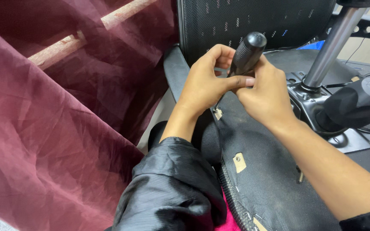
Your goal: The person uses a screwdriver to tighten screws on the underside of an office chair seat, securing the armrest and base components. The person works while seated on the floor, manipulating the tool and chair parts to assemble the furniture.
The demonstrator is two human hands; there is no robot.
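Screwdriver: black tool with a rounded, textured grip [247, 53], standing tilted over the upturned chair seat, its handle end leaning up and to the right; a thin metal shaft runs down from under the hands to a small pale tab at the seat's edge.
Seat (landmark): black fabric-covered underside of an office chair seat [270, 179], lying bottom up across the person's lap, with small tan tabs stuck along its rim.
Left hand: left hand [206, 81] sits at the seat's upper edge, fingers curled closed around the lower part of the screwdriver's grip, the forefinger stretched across onto the other hand.
Right hand: right hand [266, 96] lies just right of the left one, over the seat, fingers folded shut around the same tool from the other side; both hands touch.
Sleeve: shiny black jacket sleeve [172, 184] covers the left forearm, below and left of the seat's edge.
Mechanism: grey metal plate with bolts [347, 139] fixed to the seat, right of the hands, with a silver steel column [330, 42] rising from it.
Backrest: black mesh panel [253, 21] stands behind the seat, above the hands.
Cloth: maroon crumpled fabric [52, 141] hangs to the left of the seat, a pale wooden bar [86, 36] crossing it.
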